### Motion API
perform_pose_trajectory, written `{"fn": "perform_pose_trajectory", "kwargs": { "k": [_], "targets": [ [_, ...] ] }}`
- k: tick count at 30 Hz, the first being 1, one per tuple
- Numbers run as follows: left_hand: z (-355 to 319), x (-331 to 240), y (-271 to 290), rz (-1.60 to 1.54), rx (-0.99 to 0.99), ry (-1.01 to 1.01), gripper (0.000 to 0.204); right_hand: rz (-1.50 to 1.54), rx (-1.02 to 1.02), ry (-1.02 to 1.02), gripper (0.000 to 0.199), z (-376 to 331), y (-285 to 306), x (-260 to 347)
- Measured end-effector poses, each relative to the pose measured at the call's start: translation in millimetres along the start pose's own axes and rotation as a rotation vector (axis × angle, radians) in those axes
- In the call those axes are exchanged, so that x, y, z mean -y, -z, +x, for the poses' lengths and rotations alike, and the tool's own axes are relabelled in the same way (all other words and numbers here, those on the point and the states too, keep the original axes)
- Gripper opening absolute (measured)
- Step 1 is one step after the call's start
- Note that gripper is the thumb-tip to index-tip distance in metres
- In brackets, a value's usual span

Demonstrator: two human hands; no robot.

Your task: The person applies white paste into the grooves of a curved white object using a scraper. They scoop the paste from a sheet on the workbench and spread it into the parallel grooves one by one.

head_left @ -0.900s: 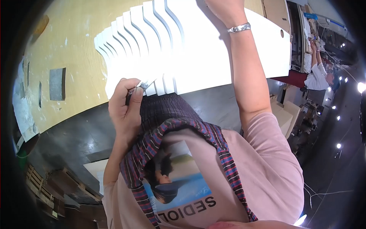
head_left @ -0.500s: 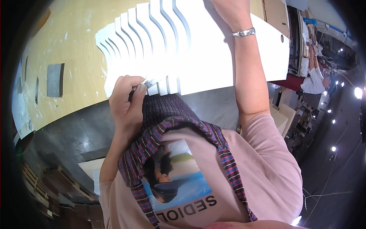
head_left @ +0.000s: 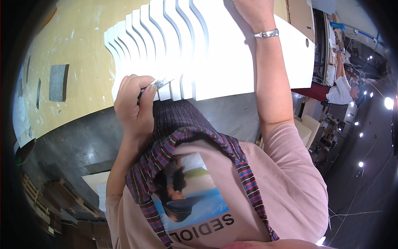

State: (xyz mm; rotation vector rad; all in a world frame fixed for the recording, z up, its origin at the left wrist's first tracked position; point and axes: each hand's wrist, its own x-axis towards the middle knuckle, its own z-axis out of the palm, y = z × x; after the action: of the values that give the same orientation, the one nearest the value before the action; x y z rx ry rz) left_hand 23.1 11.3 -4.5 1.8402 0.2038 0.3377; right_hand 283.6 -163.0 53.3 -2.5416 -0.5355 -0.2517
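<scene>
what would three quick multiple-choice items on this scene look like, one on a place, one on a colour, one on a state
1. Where does the right hand rest?
A. on top of the stack of white wavy-edged panels
B. on the dark floor
C. on the wooden pallets

2. What colour is the board under the panels?
A. blue
B. tan yellow
C. red

3. How is the left hand?
A. flat and open
B. out of view
C. closed around a small metal tool

Answers:
1 A, the right hand lies on the white panels, its wrist wearing a silver bracelet.
2 B, the board beside the panels is tan yellow with pale smears.
3 C, the fingers curl around a small metal tool whose tip meets the near edge of the panels.
</scene>
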Motion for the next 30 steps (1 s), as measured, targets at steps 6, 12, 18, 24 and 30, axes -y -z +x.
{"fn": "perform_pose_trajectory", "kwargs": {
  "k": [6,12,18,24,30],
  "targets": [
    [3,-2,0,0.068,0.012,-0.023,0.002,-0.001,-0.008,0.031,0.025,1,-1,-2],
    [6,-2,1,0.062,0.052,-0.055,0.003,-0.021,-0.006,0.033,0.026,1,-3,-4],
    [12,-5,-2,0.061,0.024,-0.056,0.003,-0.016,0.002,0.013,0.027,2,-2,-6],
    [15,-4,-6,0.054,0.027,-0.031,0.003,-0.026,0.007,0.017,0.029,2,-1,-2],
    [14,-5,-3,0.018,0.07,0.019,0.003,-0.029,0.015,-0.003,0.029,1,-1,-4]
  ]
}}
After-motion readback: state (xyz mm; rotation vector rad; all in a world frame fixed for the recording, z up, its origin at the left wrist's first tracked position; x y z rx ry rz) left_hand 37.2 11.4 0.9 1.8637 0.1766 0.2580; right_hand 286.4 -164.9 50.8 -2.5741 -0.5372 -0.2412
